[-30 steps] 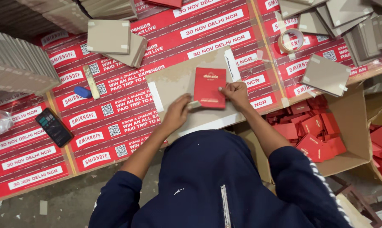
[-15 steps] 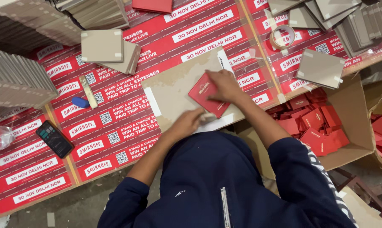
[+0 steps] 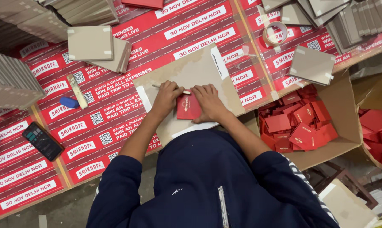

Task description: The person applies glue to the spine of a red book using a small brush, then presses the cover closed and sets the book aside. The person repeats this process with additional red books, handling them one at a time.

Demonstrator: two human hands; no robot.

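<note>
Evenly and brightly lit from above, with soft, short shadows only. Faint shade under the left hand [image 3: 167, 98] and right hand [image 3: 208, 101] on the brown board [image 3: 199, 69]. Mild sheen on the clear film over the red printed sheets [image 3: 115, 97] and on the tape roll [image 3: 275, 33]. Sharp focus across the centre; slight softness and wide-angle bending toward the corners. Dimmer at the grey card stacks [image 3: 9, 80], upper left, and the floor, lower right. No motion blur.
</note>
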